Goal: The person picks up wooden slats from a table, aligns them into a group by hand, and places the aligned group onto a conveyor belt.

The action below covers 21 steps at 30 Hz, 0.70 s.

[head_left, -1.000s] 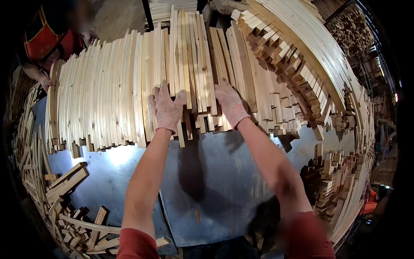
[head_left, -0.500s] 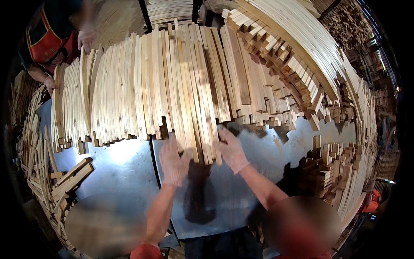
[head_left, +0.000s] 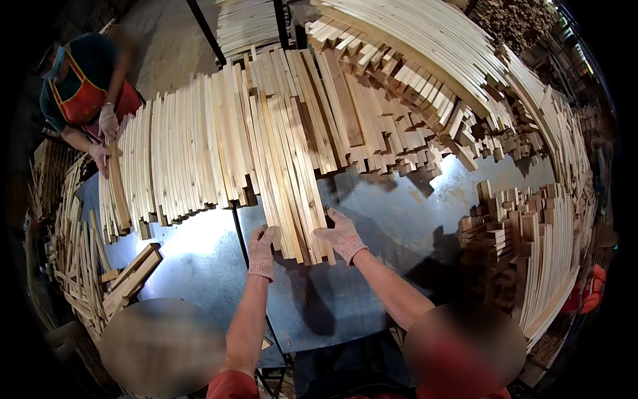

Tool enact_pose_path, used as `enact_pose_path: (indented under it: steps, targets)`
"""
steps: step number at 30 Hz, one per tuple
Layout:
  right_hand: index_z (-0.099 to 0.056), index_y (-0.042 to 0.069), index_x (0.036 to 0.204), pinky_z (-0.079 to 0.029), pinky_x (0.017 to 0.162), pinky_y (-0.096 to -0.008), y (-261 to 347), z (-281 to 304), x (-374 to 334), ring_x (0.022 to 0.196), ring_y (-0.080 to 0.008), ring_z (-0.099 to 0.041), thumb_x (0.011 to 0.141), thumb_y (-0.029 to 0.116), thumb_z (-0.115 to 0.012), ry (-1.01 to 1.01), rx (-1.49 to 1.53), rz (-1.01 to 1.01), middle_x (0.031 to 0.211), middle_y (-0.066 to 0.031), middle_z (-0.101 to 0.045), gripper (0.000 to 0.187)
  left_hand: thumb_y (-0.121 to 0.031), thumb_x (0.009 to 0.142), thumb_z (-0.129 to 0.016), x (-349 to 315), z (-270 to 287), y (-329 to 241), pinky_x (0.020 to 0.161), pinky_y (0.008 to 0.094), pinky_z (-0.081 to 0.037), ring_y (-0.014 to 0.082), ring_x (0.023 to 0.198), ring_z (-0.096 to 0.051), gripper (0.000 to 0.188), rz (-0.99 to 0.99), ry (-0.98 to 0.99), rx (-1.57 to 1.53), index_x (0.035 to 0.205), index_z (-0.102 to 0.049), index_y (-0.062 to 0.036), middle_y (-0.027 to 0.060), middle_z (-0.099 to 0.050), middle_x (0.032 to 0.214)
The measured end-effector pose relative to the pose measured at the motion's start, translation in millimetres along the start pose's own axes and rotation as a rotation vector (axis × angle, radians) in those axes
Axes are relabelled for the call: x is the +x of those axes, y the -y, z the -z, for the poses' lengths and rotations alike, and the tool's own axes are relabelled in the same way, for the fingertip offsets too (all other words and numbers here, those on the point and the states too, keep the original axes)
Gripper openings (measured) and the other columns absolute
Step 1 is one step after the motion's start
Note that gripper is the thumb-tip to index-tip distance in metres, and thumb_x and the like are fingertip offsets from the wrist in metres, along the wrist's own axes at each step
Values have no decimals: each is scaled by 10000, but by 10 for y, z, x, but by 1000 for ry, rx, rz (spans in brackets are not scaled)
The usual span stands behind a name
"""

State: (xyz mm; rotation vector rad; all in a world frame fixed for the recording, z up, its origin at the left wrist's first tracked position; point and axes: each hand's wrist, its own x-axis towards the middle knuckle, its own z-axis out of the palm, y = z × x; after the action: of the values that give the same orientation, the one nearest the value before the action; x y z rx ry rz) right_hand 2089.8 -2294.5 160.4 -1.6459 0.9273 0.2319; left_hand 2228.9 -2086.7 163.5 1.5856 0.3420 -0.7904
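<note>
A bundle of several pale wooden strips (head_left: 287, 193) juts toward me out of a long row of strips (head_left: 189, 143) lying side by side. My gloved left hand (head_left: 262, 251) presses on the bundle's left side close to its near end, thumb against the wood. From the opposite side my gloved right hand (head_left: 342, 235) grips the bundle, its thumb on the outer strip and its fingers curled. The near ends of the strips are uneven and stick out between my hands, over the metal tabletop (head_left: 379, 266).
At the far left a co-worker in a red apron (head_left: 78, 100) handles a strip at the row's end. Stacked short wood pieces (head_left: 518, 233) stand on the right. A larger strip pile (head_left: 412, 40) rises at the back right. Loose offcuts (head_left: 133, 276) lie at the left.
My hands have closed in on the bundle's two sides, and its near part stands farther out from the row. The view has shifted. The co-worker's hands have come together at a strip.
</note>
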Motion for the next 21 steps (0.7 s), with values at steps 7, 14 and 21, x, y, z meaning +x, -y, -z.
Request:
enact_pose_path:
  steps: [7,14,21]
  targets:
    - [-598,33,1435,-535,1100,-369,221,29,165,1215,-254,-667,1018,284,-738,105,305,155,1415,-138,-668,507,-305,1027,-718,388,-214,-145,769,335,-569,210,980,-707,426,115,84,97,1329,-655,-11,76,-710,1141]
    - [-537,-45,1503,-480,1130,-436,247,-159,-101,1306,-438,-616,1031,428,-631,-266,-26,120,1390,-283,-662,675,-158,1041,-682,-170,-295,87,978,394,-585,276,1098,-706,460,-29,378,-200,1439,-575,48,140,-699,1274]
    - [-420,-5,1605,-455,1157,-431,240,217,-1454,1357,-430,-576,1022,372,-603,-202,99,175,1479,-278,-581,718,-131,979,-743,-1522,-353,145,1023,433,-585,339,1188,-671,689,-72,254,-180,1567,-425,38,206,-616,1388]
